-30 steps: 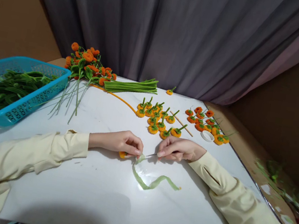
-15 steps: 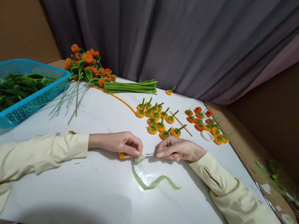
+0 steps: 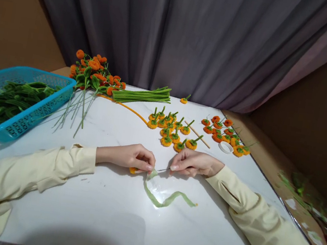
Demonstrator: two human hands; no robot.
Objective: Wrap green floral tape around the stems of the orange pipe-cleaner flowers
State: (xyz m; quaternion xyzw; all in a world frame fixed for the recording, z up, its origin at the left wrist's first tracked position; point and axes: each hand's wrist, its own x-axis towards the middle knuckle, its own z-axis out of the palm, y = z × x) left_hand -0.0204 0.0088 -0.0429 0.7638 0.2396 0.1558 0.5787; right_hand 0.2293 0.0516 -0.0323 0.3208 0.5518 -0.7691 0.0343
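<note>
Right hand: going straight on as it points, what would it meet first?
Probably the green floral tape pinched in the left hand, with that hand just beyond it; depth is unclear.

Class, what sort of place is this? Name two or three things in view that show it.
Probably a craft workspace, though whether home or shop isn't clear. Clues: clustered yellow flowers, a bundle of green stems, and a green strip in the left hand.

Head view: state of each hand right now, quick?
Left hand: closed, pinching the green strip, an orange flower head showing beneath the hand.
Right hand: closed, holding a thin dark wire.
</note>
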